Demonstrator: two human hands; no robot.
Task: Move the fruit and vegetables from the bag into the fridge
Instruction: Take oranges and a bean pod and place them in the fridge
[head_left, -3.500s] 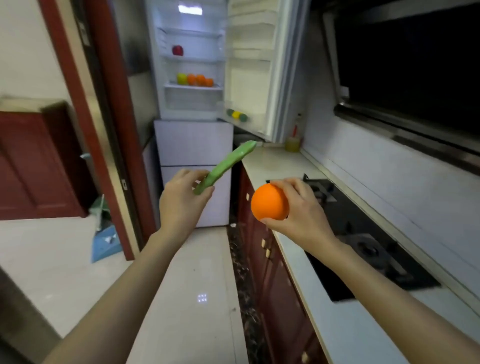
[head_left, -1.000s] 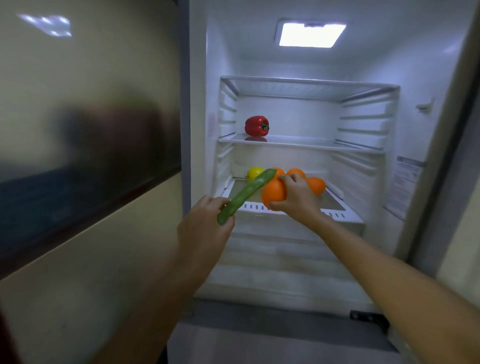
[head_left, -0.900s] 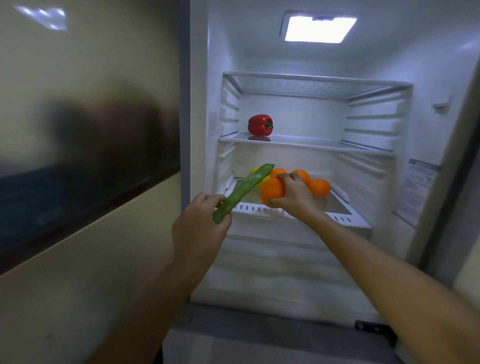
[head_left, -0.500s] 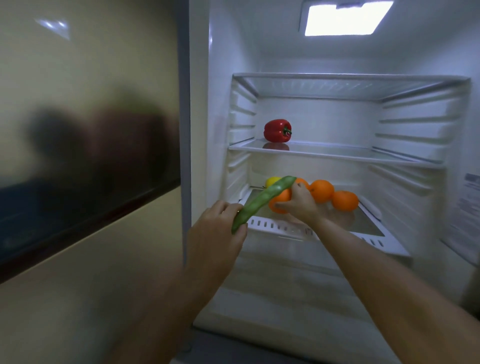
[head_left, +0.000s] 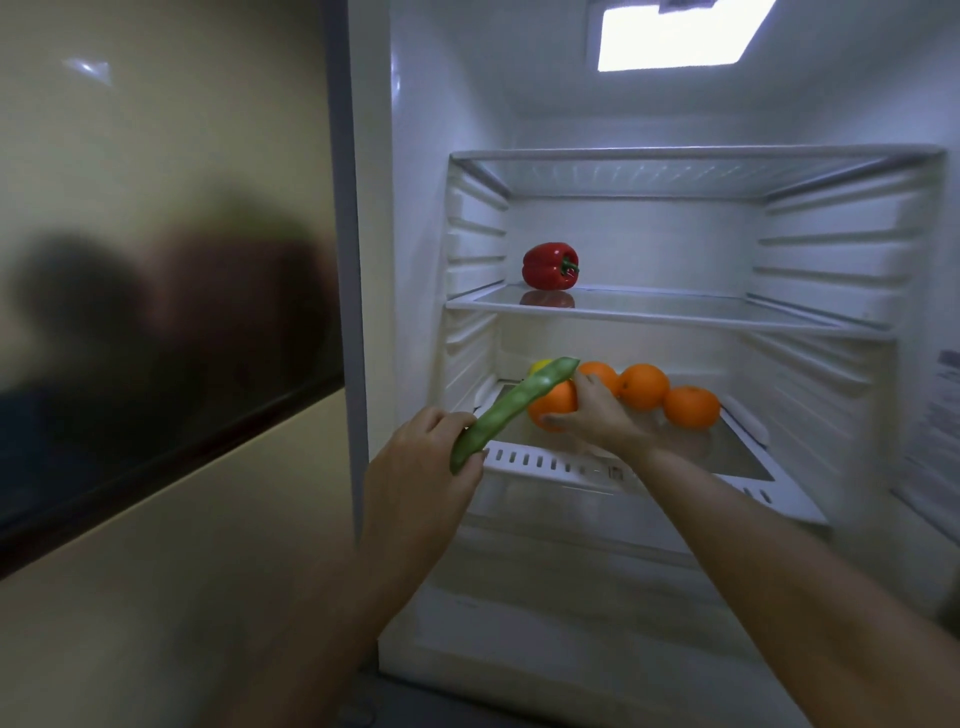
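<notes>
On the lower shelf (head_left: 613, 470) of the fridge (head_left: 415, 208), near its left front corner, the right hand (head_left: 597, 415) is wrapped around an orange (head_left: 550, 405), fingers curled over top and side. Half a second ago that orange was a bit further left and higher; now it sits lower, close to or on the shelf glass, though contact is hard to confirm from this angle. Three more oranges (head_left: 644, 387) sit just beside it to the right, with a yellow fruit (head_left: 537, 366) behind, mostly hidden. Left hand (head_left: 426, 467) hovers outside the shelf's front edge, gripping the lower end of a green bean pod (head_left: 511, 408) that slants up across the orange. Red pepper (head_left: 550, 266) sits alone at the left of the shelf above. Camera has closed in since a second ago. Reading: the orange is about placed, release looks next; the bean pod is not yet stored. Bag is not in view.
</notes>
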